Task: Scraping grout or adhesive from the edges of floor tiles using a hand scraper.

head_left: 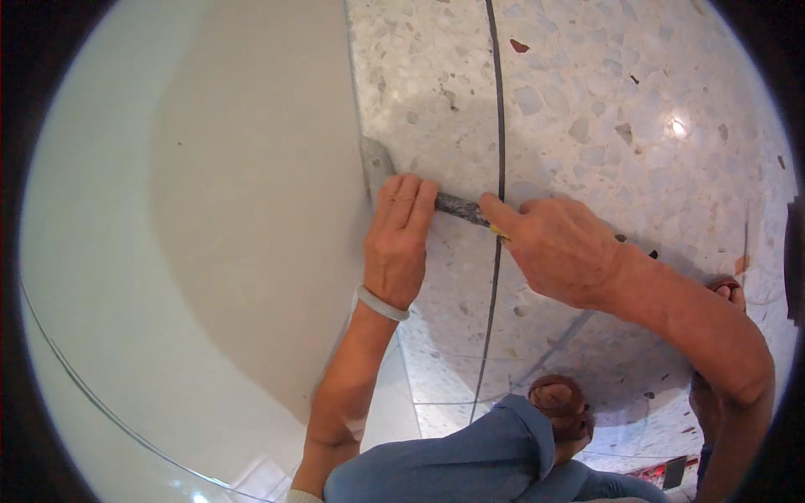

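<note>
A scraper with a wide grey blade (pixel 378 164) and a dark, worn shaft (pixel 459 208) lies between my hands. Its blade edge is at the seam where a smooth pale panel (pixel 251 151) meets the speckled stone floor (pixel 579 92). My left hand (pixel 398 243), a pale band on its wrist, has its fingers together over the blade and the near end of the shaft. Wrapped round the handle end is my right hand (pixel 562 247), its thumb along the top. A bit of yellow shows by its fingers; the palm hides most of the handle.
A dark joint line (pixel 501 126) runs down the floor, beneath the tool. My bent knee in blue jeans (pixel 444 457) and a brown sandal (pixel 560 396) are at the bottom. A red and black object (pixel 673 474) lies at the lower right.
</note>
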